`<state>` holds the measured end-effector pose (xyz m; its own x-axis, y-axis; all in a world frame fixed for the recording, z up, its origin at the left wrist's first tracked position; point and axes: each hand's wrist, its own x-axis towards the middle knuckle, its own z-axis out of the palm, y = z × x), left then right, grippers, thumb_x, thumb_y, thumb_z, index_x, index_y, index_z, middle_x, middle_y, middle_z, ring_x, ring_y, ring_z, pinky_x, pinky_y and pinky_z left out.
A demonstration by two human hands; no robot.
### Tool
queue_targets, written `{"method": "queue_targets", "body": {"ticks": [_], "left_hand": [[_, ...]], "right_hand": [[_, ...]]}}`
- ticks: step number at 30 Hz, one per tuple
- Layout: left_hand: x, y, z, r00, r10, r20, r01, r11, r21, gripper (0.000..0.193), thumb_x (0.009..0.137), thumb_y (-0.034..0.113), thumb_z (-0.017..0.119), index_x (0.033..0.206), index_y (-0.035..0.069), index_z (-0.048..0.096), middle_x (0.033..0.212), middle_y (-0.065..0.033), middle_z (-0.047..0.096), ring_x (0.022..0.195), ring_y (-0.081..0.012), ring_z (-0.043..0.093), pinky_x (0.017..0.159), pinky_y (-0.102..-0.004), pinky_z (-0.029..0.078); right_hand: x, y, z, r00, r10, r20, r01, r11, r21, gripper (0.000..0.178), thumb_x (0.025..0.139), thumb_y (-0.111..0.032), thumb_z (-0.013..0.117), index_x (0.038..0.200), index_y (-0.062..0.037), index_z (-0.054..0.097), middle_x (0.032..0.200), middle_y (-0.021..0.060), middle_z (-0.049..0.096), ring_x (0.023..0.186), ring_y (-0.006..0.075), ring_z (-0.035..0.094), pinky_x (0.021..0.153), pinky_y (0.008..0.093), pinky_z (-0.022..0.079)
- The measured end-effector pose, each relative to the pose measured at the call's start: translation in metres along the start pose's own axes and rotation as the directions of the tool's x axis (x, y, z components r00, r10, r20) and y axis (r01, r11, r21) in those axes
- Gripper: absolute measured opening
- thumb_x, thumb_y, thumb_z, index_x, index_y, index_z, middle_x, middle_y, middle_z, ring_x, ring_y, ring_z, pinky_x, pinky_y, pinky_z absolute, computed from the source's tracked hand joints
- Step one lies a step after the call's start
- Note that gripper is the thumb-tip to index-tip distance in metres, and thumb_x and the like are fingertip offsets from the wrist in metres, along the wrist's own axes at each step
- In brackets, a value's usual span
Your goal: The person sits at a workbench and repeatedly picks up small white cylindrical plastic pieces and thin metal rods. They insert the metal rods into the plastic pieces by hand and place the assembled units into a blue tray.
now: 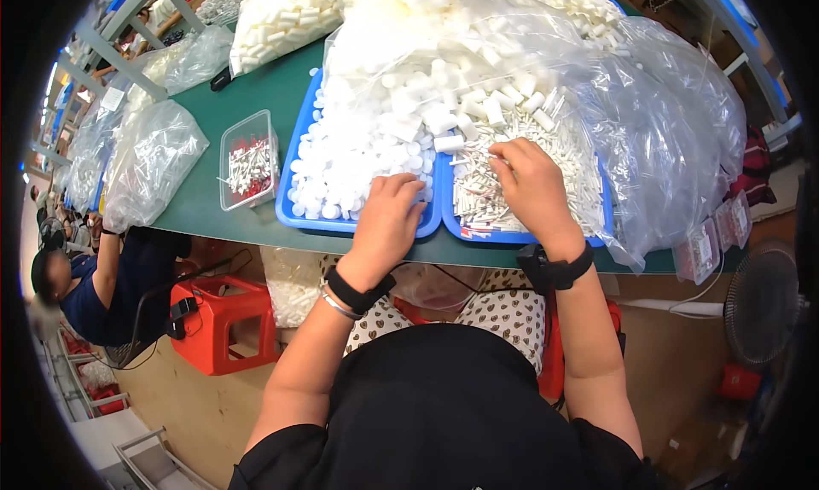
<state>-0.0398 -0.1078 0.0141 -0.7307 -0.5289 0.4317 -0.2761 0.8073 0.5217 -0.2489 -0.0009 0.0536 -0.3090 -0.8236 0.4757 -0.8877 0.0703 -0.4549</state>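
My left hand (388,221) is curled over the front right of a blue tray (317,224) heaped with round white plastic caps (341,174). Its fingertips are bent in, and whatever they hold is hidden. Over the adjoining blue tray (486,236), full of thin white pin-like pieces (478,196), my right hand (533,183) has thumb and fingers drawn together. What lies in that pinch is too small to make out. White foam-like cylinders (495,110) spill from a clear plastic bag (409,55) at the back of both trays.
A clear plastic box (249,162) with red and white small parts stands left of the trays. Large clear bags (657,140) crowd the right side. Another person (94,277) sits at the far left near a red stool (222,324). A fan (762,302) stands at right.
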Motion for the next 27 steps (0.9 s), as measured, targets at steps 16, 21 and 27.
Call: {"method": "queue_targets", "body": {"ticks": [16,21,27], "left_hand": [[-0.004,-0.005,-0.002,0.999,-0.008,-0.038,0.005,0.996,-0.091,0.027,0.084,-0.004,0.057,0.110,0.000,0.062,0.103,-0.0152,0.062,0.098,-0.0352,0.054,0.088,-0.0399,0.047],[-0.003,0.012,-0.006,0.919,-0.377,0.118,0.351,0.641,-0.682,0.020,0.099,0.011,0.055,0.115,0.002,0.063,0.108,-0.0087,0.067,0.093,-0.0194,0.062,0.085,-0.0309,0.050],[-0.026,0.028,-0.007,0.752,-0.323,0.575,0.441,-0.402,-0.802,0.030,0.103,0.024,0.054,0.123,0.003,0.058,0.116,-0.0087,0.065,0.093,-0.0120,0.065,0.082,-0.0259,0.055]], "right_hand": [[0.009,0.013,0.013,0.994,0.108,0.005,-0.107,0.991,-0.079,0.011,0.084,-0.010,0.068,0.091,-0.0032,0.065,0.088,0.0131,0.066,0.089,0.0324,0.061,0.080,0.0427,0.047],[0.006,0.011,0.000,0.941,0.335,-0.043,-0.321,0.927,0.194,0.014,0.093,-0.011,0.061,0.102,-0.0017,0.065,0.093,0.0154,0.068,0.085,0.0294,0.064,0.078,0.0358,0.049],[-0.012,-0.028,-0.024,0.942,0.334,0.027,-0.327,0.898,0.294,0.018,0.092,-0.006,0.065,0.108,0.0019,0.067,0.084,0.0078,0.068,0.077,0.0116,0.061,0.070,0.0273,0.048]]}}
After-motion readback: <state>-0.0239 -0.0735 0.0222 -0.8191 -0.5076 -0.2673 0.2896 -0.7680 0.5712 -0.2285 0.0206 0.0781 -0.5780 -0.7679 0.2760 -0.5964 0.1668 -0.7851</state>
